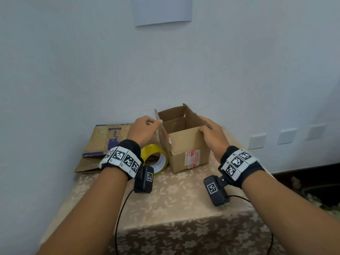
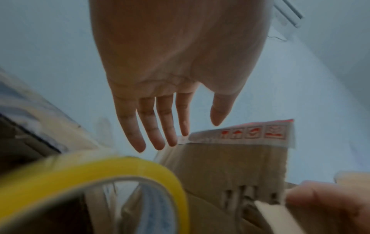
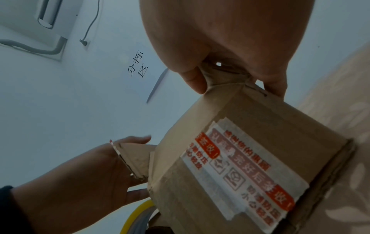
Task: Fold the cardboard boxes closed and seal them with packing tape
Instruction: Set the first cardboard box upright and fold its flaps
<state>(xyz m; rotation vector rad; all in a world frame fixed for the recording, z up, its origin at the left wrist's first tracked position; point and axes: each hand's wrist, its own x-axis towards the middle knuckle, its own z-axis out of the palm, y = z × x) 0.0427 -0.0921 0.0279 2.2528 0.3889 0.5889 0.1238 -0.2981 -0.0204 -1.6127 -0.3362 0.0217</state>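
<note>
The open box (image 1: 184, 142), on the table between both hands, is steadied by the right hand (image 1: 211, 137) gripping its right flap, while the left hand (image 1: 145, 129), fingers relaxed, touches the left flap, tape roll (image 1: 156, 159) just beneath the left wrist.

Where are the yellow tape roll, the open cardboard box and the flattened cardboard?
yellow tape roll (image 1: 154, 151), head view, top of its outer band.
open cardboard box (image 1: 184, 142), head view, front wall.
flattened cardboard (image 1: 103, 140), head view, middle.
</note>
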